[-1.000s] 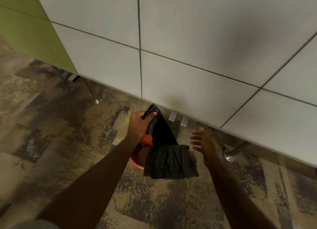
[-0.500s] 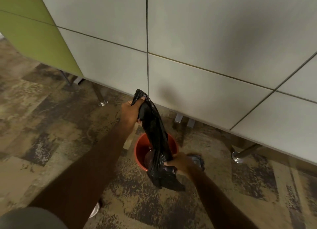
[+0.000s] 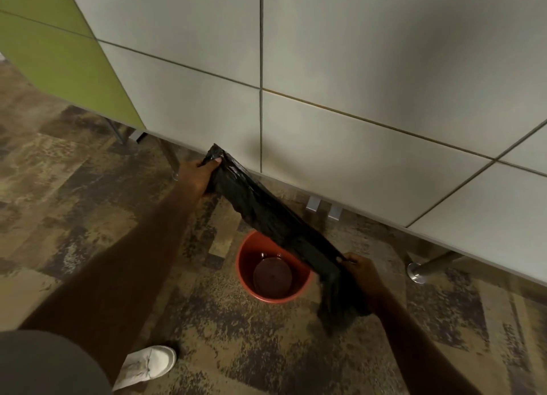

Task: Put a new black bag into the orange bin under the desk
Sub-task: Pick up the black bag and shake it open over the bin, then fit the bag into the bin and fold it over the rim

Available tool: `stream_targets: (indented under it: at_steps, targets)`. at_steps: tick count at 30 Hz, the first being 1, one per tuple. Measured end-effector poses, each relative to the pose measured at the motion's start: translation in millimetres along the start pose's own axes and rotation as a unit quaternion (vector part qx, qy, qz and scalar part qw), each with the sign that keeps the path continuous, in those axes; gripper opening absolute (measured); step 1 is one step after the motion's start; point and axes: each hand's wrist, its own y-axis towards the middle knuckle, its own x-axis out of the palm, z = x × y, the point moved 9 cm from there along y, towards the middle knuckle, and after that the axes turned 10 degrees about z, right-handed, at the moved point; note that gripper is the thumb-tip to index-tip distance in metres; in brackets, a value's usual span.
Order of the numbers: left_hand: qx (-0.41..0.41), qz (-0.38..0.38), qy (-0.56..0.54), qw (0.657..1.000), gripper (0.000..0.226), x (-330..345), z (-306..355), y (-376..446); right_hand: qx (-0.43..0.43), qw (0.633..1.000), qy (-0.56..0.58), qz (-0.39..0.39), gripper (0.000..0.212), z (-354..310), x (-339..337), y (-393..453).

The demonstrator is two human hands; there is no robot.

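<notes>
A black plastic bag [image 3: 266,217] is stretched diagonally between both hands, still folded narrow. My left hand [image 3: 196,177] pinches its upper end near the desk's edge. My right hand [image 3: 359,272] grips it lower down, and the bag's loose tail hangs below that hand. The round orange bin [image 3: 247,269] stands on the carpet under the bag's middle, open at the top and with no liner inside. The bag crosses over the bin's far right rim.
The grey desk top [image 3: 370,84] fills the upper frame, with a green panel [image 3: 53,57] at left. Metal desk legs [image 3: 426,266] stand right of the bin and behind my left hand. My white shoe [image 3: 148,365] is on the patterned carpet at bottom left.
My right hand, gripping the bag's lower part since half a second ago, has pulled it rightward; the left has lifted its end. The bag is drawn taut and the bin shows fully.
</notes>
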Motion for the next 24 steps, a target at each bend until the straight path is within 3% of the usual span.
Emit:
stream_targets:
  at_steps: [2, 4, 5, 7, 8, 9, 11, 13, 15, 18, 20, 22, 24]
  targets:
    - [0.026, -0.022, 0.039, 0.999, 0.054, 3, -9, 2, 0.008, 1.000, 0.006, 0.025, 0.024, -2, -2, 5]
    - [0.069, 0.008, 0.129, 0.989, 0.078, 1, -26, 9, 0.022, 0.999, 0.021, 0.040, 0.033, -5, 2, 7]
    - [0.091, 0.041, 0.140, 0.985, 0.078, -2, -31, 2, 0.031, 0.998, 0.025, 0.041, 0.035, -7, 6, 7]
    - [0.192, 0.099, 0.123, 0.969, 0.047, -4, -25, -34, 0.049, 0.996, 0.045, 0.051, 0.035, -12, 11, 8]
    - [0.242, 0.089, 0.125, 0.958, 0.029, 4, -24, -54, 0.057, 0.995, 0.061, 0.056, 0.033, -15, 15, 10]
    - [0.253, 0.033, 0.132, 0.958, 0.016, 20, -29, -74, 0.063, 0.993, 0.080, 0.057, 0.031, -20, 19, 9]
    - [0.233, -0.123, 0.168, 0.950, 0.020, 59, -53, -108, 0.091, 0.985, 0.135, 0.052, 0.028, -25, 31, 10]
    - [0.250, -0.235, 0.221, 0.913, 0.030, 94, -76, -141, 0.129, 0.974, 0.173, 0.060, 0.028, -31, 41, 7]
    - [0.293, -0.286, 0.275, 0.870, 0.040, 118, -90, -171, 0.132, 0.974, 0.181, 0.041, 0.030, -42, 50, 7]
    - [0.341, -0.240, 0.295, 0.860, 0.059, 126, -100, -181, 0.130, 0.971, 0.198, 0.042, 0.037, -51, 50, 8]
    - [0.341, -0.210, 0.302, 0.865, 0.044, 122, -105, -175, 0.166, 0.956, 0.240, 0.041, 0.037, -46, 52, 6]
    - [0.334, -0.168, 0.304, 0.877, 0.022, 116, -111, -166, 0.202, 0.937, 0.286, -0.008, 0.040, -44, 62, 1]
    - [0.288, -0.116, 0.274, 0.910, 0.023, 106, -118, -152, 0.182, 0.931, 0.315, -0.042, 0.047, -48, 64, 2]
